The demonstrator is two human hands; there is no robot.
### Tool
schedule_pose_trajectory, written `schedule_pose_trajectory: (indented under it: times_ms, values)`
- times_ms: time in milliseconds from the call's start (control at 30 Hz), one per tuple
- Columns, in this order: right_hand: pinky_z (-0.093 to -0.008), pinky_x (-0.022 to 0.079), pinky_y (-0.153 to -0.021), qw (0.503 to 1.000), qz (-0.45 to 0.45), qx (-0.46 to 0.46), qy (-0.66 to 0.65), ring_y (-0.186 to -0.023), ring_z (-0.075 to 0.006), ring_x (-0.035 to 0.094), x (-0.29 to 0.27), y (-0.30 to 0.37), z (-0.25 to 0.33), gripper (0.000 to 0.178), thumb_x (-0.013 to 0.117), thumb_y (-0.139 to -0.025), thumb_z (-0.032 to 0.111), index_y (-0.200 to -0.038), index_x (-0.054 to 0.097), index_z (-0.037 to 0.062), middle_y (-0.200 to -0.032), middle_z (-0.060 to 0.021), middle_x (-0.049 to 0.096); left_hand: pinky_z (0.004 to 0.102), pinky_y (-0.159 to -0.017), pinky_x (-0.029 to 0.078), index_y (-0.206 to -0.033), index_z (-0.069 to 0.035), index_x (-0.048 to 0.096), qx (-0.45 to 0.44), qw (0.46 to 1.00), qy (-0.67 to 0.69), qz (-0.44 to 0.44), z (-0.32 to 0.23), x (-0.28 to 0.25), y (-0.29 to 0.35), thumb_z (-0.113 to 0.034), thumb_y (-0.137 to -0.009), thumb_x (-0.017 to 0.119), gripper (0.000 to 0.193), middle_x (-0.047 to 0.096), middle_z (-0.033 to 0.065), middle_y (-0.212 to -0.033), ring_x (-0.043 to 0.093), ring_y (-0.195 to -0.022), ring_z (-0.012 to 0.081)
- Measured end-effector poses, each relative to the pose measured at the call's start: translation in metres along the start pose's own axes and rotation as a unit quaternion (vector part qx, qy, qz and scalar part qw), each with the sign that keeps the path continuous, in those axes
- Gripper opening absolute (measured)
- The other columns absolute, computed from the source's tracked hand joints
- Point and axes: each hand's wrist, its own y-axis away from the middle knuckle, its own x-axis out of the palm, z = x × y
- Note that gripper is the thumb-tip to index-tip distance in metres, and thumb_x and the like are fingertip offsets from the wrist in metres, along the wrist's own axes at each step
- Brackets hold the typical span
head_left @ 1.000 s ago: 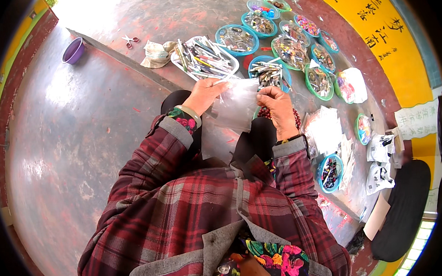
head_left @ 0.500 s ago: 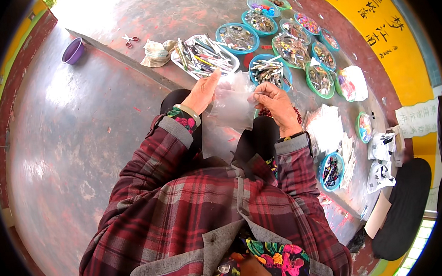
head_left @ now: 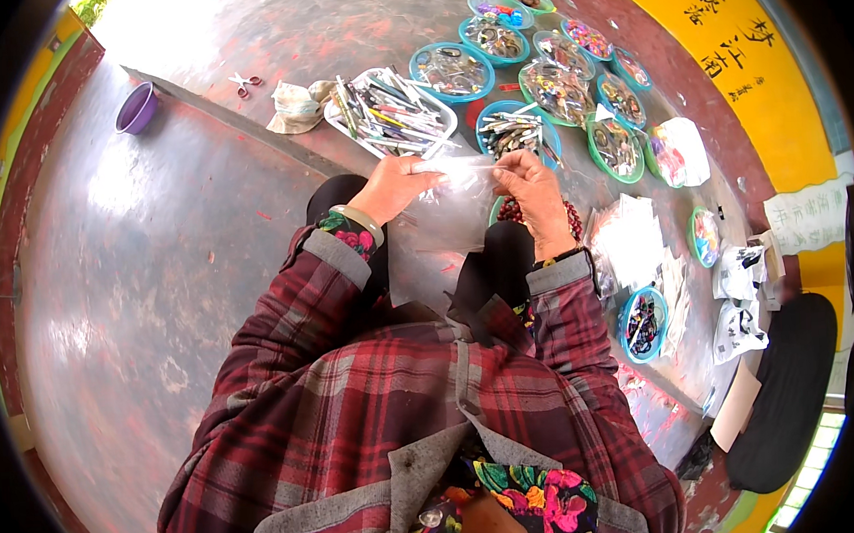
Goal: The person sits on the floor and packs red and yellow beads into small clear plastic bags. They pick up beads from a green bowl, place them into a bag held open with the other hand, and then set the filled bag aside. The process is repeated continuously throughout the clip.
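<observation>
A clear plastic bag (head_left: 448,213) is held up between my hands, over my knees. My left hand (head_left: 393,189) pinches its upper left edge between thumb and fingers. At the upper right corner, my right hand (head_left: 532,193) grips the same bag with thumb and forefinger. The bag's top edge runs taut between the two hands, and nothing can be made out inside it. More clear film hangs down below it, by my lap. Just beyond my hands stands a white plastic basket (head_left: 453,125) full of pens (head_left: 392,111). Beaded bracelets partly show beside my right wrist.
Several round blue and green baskets of small parts, among them a blue basket (head_left: 450,72), stand at the far right. Plastic sleeves (head_left: 628,243) and a small blue basket (head_left: 624,332) lie right. Scissors (head_left: 244,85), a cloth hat (head_left: 296,105) and a purple basin (head_left: 136,110) sit far left.
My left hand has lowered its raised fingers and closed on the bag's edge. The bag's top is now stretched between both hands. The view has shifted slightly.
</observation>
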Motion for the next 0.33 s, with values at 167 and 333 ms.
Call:
schedule_pose_trajectory:
  times_ms: [167, 333]
  values:
    - [-0.0348, 0.045, -0.083, 0.945, -0.039, -0.209, 0.249, -0.094, -0.0264, 0.058, 0.018, 0.014, 0.020, 0.036, 0.061, -0.070, 0.004, -0.106, 0.055, 0.0037, -0.101, -0.0122, 0.060, 0.0266, -0.060, 0.044, -0.089, -0.002, 0.065, 0.049, 0.981, -0.185, 0.031, -0.005, 0.006, 0.005, -0.013, -0.080, 0.062, 0.015, 0.062, 0.0077, -0.072, 0.055, -0.064, 0.0111]
    - [-0.0373, 0.037, -0.095, 0.912, 0.167, -0.092, 0.364, -0.112, -0.0298, 0.048, 0.042, 0.027, -0.007, 0.053, 0.059, -0.068, 0.004, -0.119, 0.047, 0.0099, -0.119, -0.0189, 0.050, 0.0351, -0.067, 0.048, -0.091, -0.006, 0.065, 0.215, 0.895, -0.371, 0.123, 0.000, 0.009, 0.016, -0.010, -0.080, 0.058, 0.014, 0.064, 0.0143, -0.080, 0.064, -0.075, 0.0203]
